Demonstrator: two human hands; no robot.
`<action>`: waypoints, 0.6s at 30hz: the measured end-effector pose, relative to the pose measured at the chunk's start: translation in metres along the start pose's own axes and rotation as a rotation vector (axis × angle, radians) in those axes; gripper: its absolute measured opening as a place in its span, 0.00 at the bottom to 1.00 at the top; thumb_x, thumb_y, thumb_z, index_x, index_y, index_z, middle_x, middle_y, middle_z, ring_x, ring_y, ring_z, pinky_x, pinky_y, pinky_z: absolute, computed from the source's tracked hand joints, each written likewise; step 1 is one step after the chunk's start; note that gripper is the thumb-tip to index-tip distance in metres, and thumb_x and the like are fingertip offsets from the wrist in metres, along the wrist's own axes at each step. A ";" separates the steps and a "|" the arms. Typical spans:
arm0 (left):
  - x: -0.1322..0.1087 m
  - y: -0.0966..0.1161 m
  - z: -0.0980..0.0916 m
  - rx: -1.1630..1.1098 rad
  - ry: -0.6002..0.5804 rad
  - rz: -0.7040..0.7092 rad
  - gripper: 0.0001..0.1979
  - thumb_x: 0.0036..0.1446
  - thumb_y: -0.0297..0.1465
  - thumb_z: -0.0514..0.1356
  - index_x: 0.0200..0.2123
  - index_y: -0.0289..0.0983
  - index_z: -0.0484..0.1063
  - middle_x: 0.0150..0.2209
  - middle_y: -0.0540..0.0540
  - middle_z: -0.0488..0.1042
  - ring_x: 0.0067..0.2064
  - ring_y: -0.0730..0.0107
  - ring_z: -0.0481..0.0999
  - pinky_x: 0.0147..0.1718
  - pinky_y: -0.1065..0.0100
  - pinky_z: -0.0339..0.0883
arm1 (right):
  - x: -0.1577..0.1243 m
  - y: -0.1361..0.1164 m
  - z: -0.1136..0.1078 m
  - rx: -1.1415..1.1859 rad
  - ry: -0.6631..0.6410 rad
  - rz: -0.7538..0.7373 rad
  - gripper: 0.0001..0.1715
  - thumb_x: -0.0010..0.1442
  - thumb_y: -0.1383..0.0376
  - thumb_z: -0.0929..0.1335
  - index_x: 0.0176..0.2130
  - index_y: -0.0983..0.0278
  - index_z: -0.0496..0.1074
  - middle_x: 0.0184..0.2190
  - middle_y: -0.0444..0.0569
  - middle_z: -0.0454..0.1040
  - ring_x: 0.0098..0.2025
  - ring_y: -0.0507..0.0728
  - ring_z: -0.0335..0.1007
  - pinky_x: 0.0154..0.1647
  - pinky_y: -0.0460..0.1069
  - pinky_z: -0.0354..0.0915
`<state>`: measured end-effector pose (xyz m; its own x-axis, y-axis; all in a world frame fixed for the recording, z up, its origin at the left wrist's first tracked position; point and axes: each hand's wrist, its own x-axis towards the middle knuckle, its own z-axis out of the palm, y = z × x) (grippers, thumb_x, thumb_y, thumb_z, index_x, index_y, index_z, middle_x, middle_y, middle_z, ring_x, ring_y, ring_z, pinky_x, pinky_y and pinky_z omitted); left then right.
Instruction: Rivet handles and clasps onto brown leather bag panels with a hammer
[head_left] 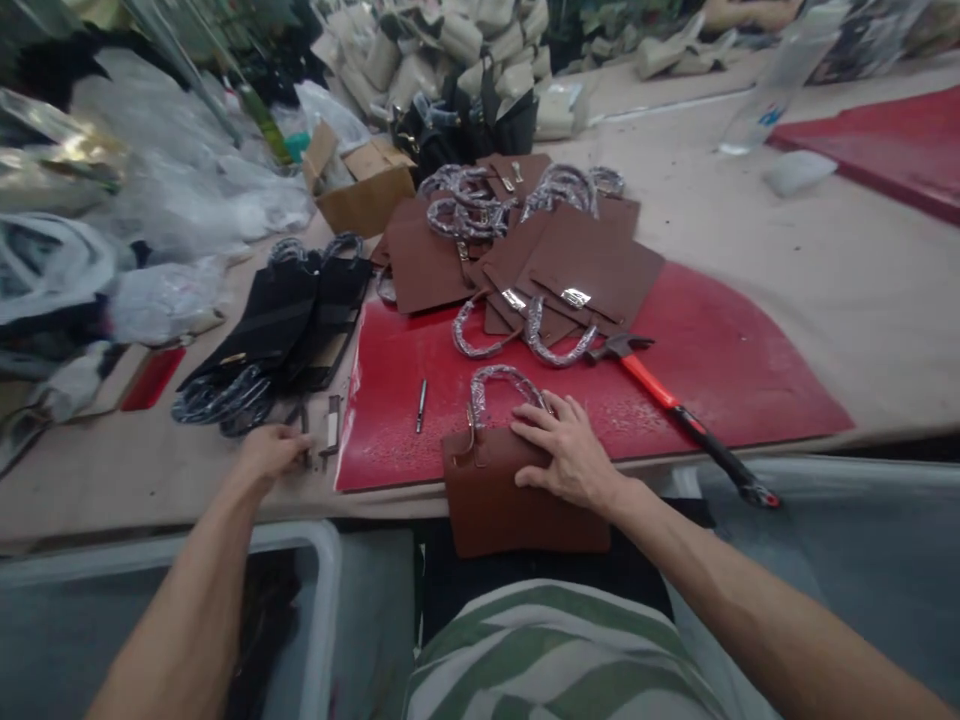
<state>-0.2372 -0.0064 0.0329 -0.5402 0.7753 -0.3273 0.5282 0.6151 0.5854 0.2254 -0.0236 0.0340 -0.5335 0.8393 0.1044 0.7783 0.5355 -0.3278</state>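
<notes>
Your left forearm (199, 590) rises from the lower left of the view, bare, slanting up and inward to the wrist (253, 480). There your left hand (276, 452) turns toward your right, back upward, its fingers curled and the thumb and fingertips drawn together in a pinch. Your right forearm (742, 590), bare too, runs a longer slant in from the lower right corner. Your right hand (562, 450) lies palm down, the fingers loosely spread and reaching forward and to the left, the thumb held apart and pointing left. Your two hands are well apart, with your torso (555, 655) low between the arms.
</notes>
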 end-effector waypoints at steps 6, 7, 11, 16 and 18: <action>-0.037 0.013 0.003 -0.699 0.022 0.093 0.15 0.42 0.34 0.70 0.27 0.36 0.66 0.28 0.49 0.76 0.31 0.67 0.77 0.29 0.70 0.76 | 0.000 0.001 -0.002 0.031 -0.008 -0.026 0.45 0.48 0.48 0.80 0.60 0.60 0.71 0.64 0.47 0.64 0.68 0.75 0.45 0.67 0.74 0.45; -0.049 0.022 0.009 -0.818 0.005 0.140 0.18 0.39 0.35 0.72 0.27 0.36 0.66 0.27 0.48 0.76 0.31 0.66 0.77 0.29 0.68 0.77 | 0.000 0.001 -0.002 0.034 -0.010 -0.030 0.44 0.49 0.48 0.80 0.59 0.60 0.71 0.64 0.48 0.64 0.68 0.75 0.45 0.68 0.74 0.45; -0.106 0.064 0.055 -1.036 -0.139 0.286 0.24 0.37 0.38 0.77 0.35 0.38 0.72 0.30 0.49 0.76 0.32 0.65 0.79 0.32 0.64 0.80 | 0.000 0.002 -0.002 0.037 0.000 -0.033 0.44 0.48 0.47 0.80 0.58 0.60 0.72 0.63 0.48 0.65 0.67 0.75 0.46 0.67 0.74 0.45; -0.165 0.101 0.123 -1.102 -0.358 0.361 0.28 0.44 0.41 0.75 0.45 0.37 0.71 0.36 0.46 0.79 0.38 0.60 0.81 0.40 0.58 0.80 | 0.000 0.000 -0.001 0.021 0.027 -0.027 0.48 0.47 0.42 0.79 0.60 0.60 0.71 0.65 0.52 0.62 0.67 0.74 0.47 0.67 0.73 0.45; -0.177 0.107 0.142 -1.060 -0.370 0.410 0.24 0.48 0.40 0.73 0.44 0.36 0.70 0.37 0.44 0.79 0.39 0.60 0.82 0.39 0.61 0.80 | 0.000 -0.002 -0.001 0.002 0.038 -0.009 0.49 0.48 0.41 0.78 0.61 0.62 0.70 0.66 0.54 0.59 0.67 0.74 0.47 0.67 0.73 0.45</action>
<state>0.0079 -0.0572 0.0476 -0.1448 0.9873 -0.0648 -0.2805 0.0219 0.9596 0.2242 -0.0245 0.0353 -0.5275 0.8374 0.1432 0.7728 0.5430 -0.3285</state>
